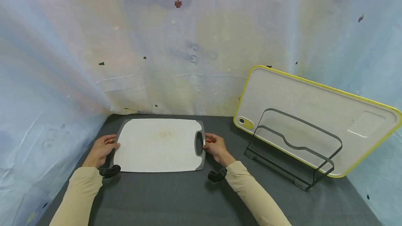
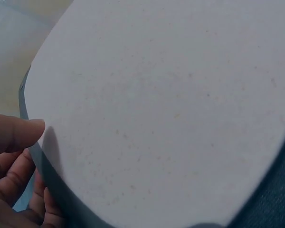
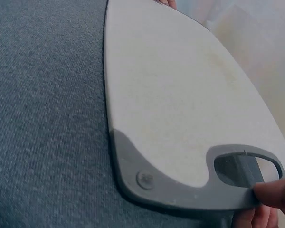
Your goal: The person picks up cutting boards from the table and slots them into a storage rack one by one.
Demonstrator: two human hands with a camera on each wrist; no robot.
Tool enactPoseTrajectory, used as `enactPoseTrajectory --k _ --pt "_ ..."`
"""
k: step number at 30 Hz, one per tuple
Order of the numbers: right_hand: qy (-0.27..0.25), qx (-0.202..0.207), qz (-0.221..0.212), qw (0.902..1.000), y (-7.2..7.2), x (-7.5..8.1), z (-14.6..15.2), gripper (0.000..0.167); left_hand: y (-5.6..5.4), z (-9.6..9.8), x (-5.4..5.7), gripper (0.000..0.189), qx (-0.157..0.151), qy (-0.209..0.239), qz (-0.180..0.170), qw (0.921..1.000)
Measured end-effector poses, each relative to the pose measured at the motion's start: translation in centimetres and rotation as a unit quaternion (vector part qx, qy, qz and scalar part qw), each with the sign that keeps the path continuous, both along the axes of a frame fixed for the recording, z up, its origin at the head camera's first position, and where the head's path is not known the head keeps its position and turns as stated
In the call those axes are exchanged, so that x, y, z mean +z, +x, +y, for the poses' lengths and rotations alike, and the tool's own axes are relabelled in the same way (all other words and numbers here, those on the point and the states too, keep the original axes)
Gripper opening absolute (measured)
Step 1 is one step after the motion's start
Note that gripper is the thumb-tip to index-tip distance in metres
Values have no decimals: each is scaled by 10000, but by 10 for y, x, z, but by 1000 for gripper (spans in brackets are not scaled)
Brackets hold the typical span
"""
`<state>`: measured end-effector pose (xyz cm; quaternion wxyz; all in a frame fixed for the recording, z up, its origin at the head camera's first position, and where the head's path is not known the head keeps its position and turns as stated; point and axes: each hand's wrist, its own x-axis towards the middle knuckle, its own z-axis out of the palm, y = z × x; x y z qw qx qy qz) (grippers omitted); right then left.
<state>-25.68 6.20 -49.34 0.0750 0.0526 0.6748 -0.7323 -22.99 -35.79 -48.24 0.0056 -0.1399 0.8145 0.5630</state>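
Observation:
A white cutting board [image 1: 160,145] with grey ends lies between my two hands in the head view, its long side running left to right. My left hand [image 1: 102,149] pinches its left grey end, thumb on top and fingers under the edge; the left wrist view shows the thumb [image 2: 19,134] over the rim. On the other side my right hand [image 1: 216,147] grips the end bar beside the oval handle hole [image 3: 247,170], thumb above and fingers below. Small brownish specks dot the board's white face in the left wrist view.
To the right, a larger white board with a yellow rim [image 1: 301,97] leans in a black wire rack [image 1: 295,145]. Dark grey cloth [image 1: 157,198] covers the table. Pale patterned sheeting [image 1: 188,44] hangs behind and at both sides.

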Motion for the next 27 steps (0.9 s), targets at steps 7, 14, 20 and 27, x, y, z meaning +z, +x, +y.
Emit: enactPoseTrajectory --k 7,14,20,27 --pt "-57 -90 14 9999 1 3 6 56 -3 7 1 59 62 181 152 9997" --pt "-59 -414 174 9990 3 13 11 45 -8 12 5 59 111 125 378 9991" --pt "-10 -572 278 9980 2 17 18 37 -11 18 8 58 157 143 558 9982" --pt "98 -767 590 9953 3 25 25 28 -16 28 16 54 461 158 629 9968"
